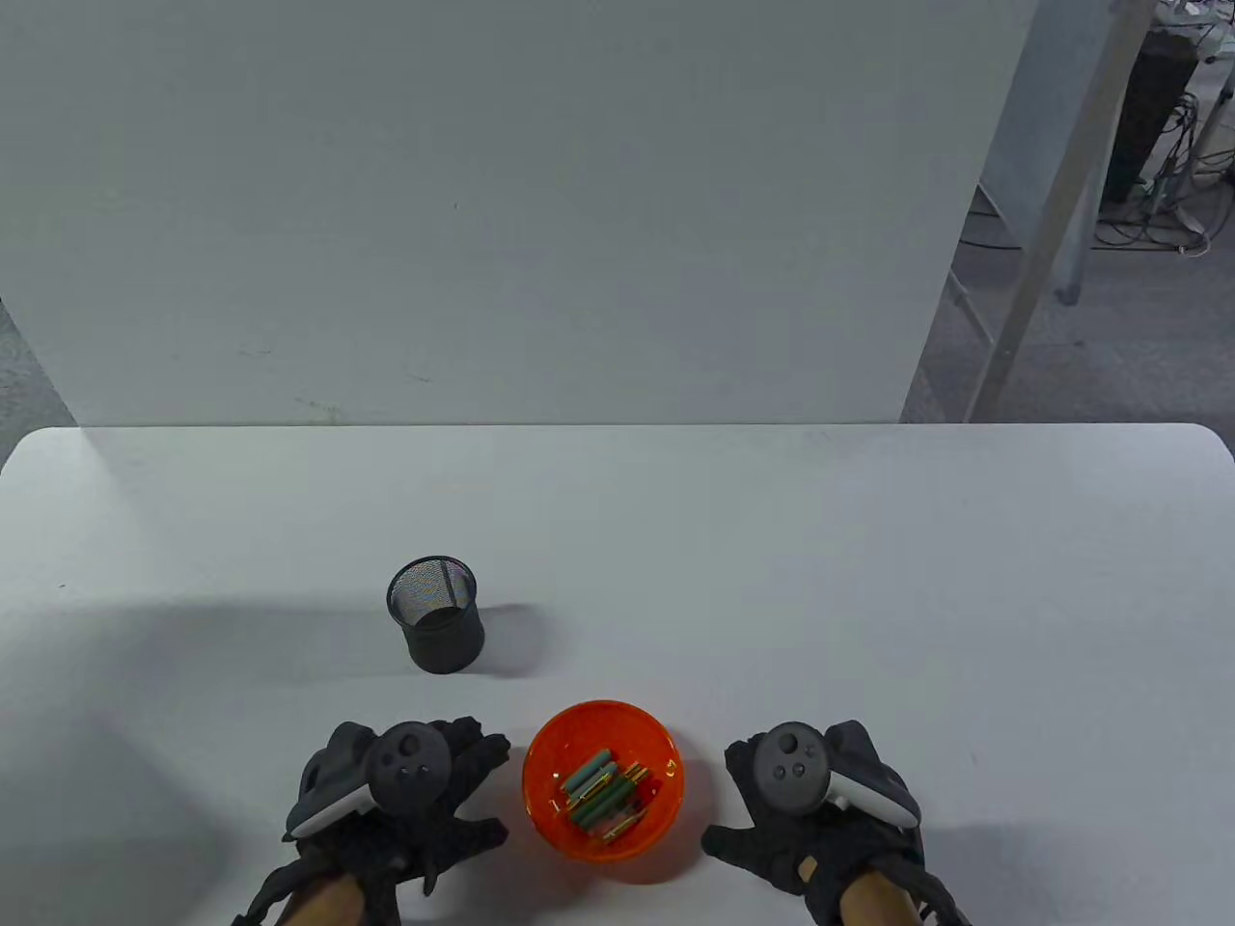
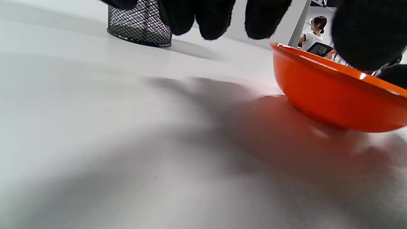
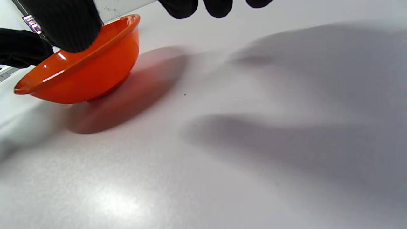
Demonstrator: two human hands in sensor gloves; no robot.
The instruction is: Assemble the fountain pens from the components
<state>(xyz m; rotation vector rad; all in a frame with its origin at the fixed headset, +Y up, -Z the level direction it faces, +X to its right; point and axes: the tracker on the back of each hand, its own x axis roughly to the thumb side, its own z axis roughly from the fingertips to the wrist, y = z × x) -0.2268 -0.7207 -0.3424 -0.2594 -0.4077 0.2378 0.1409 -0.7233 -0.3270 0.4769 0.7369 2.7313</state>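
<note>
An orange bowl (image 1: 550, 762) sits near the table's front edge, between my hands. It holds several green pen parts with gold trim (image 1: 600, 789). My left hand (image 1: 434, 801) is just left of the bowl, fingers spread, holding nothing. My right hand (image 1: 762, 820) is just right of it, fingers spread, holding nothing. The bowl's outer wall shows in the left wrist view (image 2: 334, 98) and in the right wrist view (image 3: 92, 70). Its contents are hidden in both wrist views.
A black mesh pen cup (image 1: 436, 614) stands upright behind my left hand, also in the left wrist view (image 2: 140, 25). The white table (image 1: 820, 579) ends at a white panel at the back. A person sits far off (image 2: 313, 33).
</note>
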